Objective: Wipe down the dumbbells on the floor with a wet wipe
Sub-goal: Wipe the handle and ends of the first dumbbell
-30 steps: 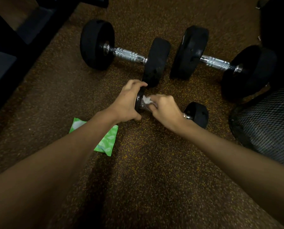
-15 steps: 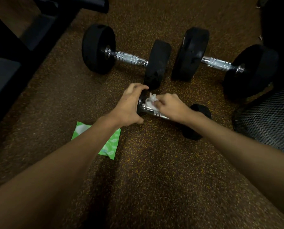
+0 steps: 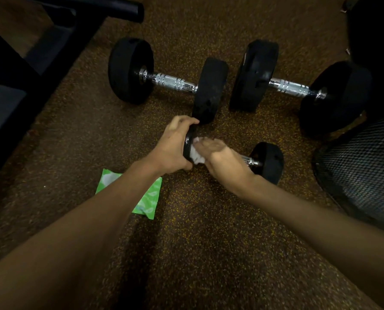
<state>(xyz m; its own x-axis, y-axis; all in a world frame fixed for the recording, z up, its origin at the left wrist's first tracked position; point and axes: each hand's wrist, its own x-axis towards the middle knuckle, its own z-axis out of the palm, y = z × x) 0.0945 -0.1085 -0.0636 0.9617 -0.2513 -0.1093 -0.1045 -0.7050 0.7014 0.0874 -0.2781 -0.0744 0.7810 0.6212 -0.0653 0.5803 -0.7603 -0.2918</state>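
A small black dumbbell (image 3: 268, 161) with a chrome bar lies on the speckled floor in the middle of the head view. My left hand (image 3: 173, 148) grips its left weight plate. My right hand (image 3: 220, 157) holds a white wet wipe (image 3: 196, 156) against the bar beside that plate; the hand is blurred. Two larger black dumbbells lie beyond: one at the left (image 3: 170, 82) and one at the right (image 3: 291, 87), both with chrome knurled handles.
A green wet-wipe pack (image 3: 149, 198) lies on the floor under my left forearm. A black bench frame (image 3: 52, 45) stands at the far left. A black mesh object (image 3: 363, 173) sits at the right edge.
My right hand with the wipe has slid along the small dumbbell's bar, and the right plate shows more. My left hand keeps its grip on the left plate.
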